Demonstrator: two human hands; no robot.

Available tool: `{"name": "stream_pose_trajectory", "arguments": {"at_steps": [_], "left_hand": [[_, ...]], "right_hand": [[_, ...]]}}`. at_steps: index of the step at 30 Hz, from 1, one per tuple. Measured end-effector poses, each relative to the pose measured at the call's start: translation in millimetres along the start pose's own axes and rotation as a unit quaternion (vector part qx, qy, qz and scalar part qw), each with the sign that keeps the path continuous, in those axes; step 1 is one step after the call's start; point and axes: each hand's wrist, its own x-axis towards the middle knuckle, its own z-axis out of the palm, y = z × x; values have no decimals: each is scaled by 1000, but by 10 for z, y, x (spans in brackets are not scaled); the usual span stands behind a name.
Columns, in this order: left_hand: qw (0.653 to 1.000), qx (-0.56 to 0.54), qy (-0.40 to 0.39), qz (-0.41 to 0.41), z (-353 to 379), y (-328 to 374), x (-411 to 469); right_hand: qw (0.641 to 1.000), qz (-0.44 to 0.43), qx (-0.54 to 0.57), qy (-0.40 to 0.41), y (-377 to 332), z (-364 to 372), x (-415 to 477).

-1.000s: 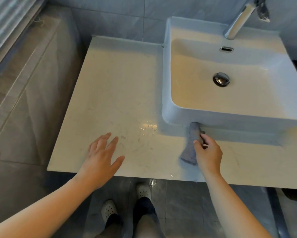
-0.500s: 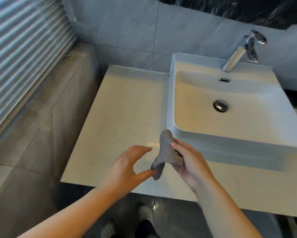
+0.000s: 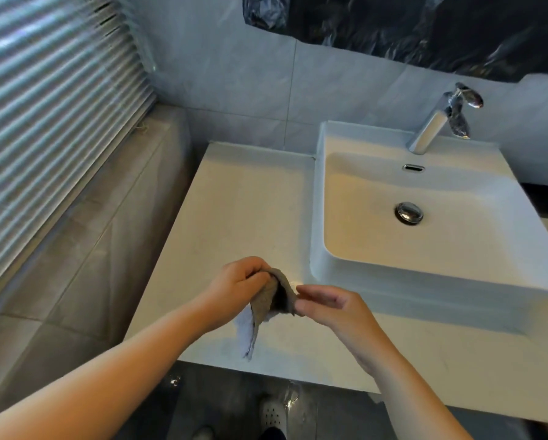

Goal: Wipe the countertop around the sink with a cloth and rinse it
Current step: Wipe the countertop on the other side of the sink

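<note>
L hand (image 3: 237,285) now grips cloth (image 3: 266,303) too; R hand (image 3: 339,312) pinches its sink-side edge. Cloth hangs long axis down, over surface (image 3: 241,201) just front-left of sink (image 3: 317,217); R hand nearer it

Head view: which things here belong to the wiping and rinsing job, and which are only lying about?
Job in hand: grey cloth, gripped by the left hand and pinched at its edge by the right hand; countertop; sink; faucet.

Lying about: window blind; black plastic sheet on the wall; white shoe on the floor.
</note>
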Motion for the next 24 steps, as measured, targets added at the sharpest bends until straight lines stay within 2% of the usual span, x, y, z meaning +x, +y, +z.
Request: {"name": "stream_pose_trajectory", "arguments": {"at_steps": [4,7,10,14,19,21,24], "left_hand": [[998,-43,-30,-27,-103,7,8],[998,-24,-56,-30,-147,9,30],[996,5,-78,-40,-145,-12,95],[996,45,-72,-38,43,33,289],[999,29,-25,26,528,277,500],[996,63,-42,39,740,245,495],[988,128,-71,43,1031,0,427]], "right_hand": [[991,-83,-97,49,114,129,44],[971,-141,-185,55,115,110,88],[972,-133,-182,73,111,-42,81],[960,-143,-195,139,166,-388,47],[898,-179,-342,211,377,-905,-10],[888,-173,-372,207,618,-1008,-77],[900,-121,-386,161,1085,-996,-206]]}}
